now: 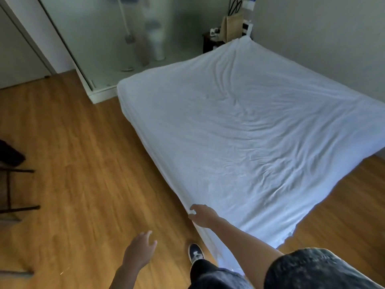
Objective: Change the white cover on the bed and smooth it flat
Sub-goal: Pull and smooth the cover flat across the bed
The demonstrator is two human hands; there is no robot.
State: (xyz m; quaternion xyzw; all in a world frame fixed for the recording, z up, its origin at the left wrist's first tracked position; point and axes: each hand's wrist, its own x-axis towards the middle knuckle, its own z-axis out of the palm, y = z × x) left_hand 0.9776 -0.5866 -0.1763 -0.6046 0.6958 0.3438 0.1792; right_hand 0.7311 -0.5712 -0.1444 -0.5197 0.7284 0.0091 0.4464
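A white cover [239, 126] lies spread over the whole bed, wrinkled across the middle and draped down the sides. My right hand [202, 215] rests at the cover's near left edge, fingers curled and apart, touching the fabric without a clear grip. My left hand [141, 250] hangs over the wooden floor to the left of the bed, fingers spread, holding nothing. My dark shoe [195, 254] stands close to the bed's side.
Wooden floor [83, 163] runs left of the bed and past its right end. A frosted glass partition [108, 38] stands behind the bed's far left corner. A dark nightstand [210, 41] with a paper bag [232, 28] sits at the far corner. A dark chair frame [12, 190] is at the left edge.
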